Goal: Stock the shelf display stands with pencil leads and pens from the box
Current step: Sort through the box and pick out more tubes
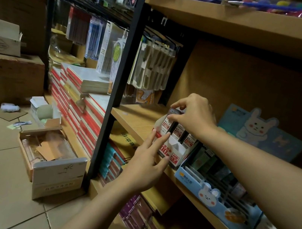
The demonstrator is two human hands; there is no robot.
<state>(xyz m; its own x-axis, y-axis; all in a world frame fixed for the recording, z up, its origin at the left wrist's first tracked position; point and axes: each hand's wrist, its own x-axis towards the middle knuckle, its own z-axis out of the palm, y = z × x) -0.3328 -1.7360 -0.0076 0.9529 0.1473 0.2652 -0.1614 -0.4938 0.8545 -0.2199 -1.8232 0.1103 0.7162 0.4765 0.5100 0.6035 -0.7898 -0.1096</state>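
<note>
A white and red display stand [174,153] marked HB 0.7 stands on the wooden shelf [137,120]. It holds upright pencil lead packs [178,131] in a row. My right hand [193,115] reaches over the stand and pinches the top of the leftmost lead pack [166,123]. My left hand [149,159] is below it, fingers straight, touching the stand's left front side. An open cardboard box [49,149] with packed goods lies on the floor at the lower left.
A blue rabbit-print display stand [212,195] with pens sits just right of the lead stand. Stacked red notebooks [80,107] fill the left shelf. Hanging packs [154,65] dangle above. Cardboard cartons [9,76] and scraps lie on the tiled floor.
</note>
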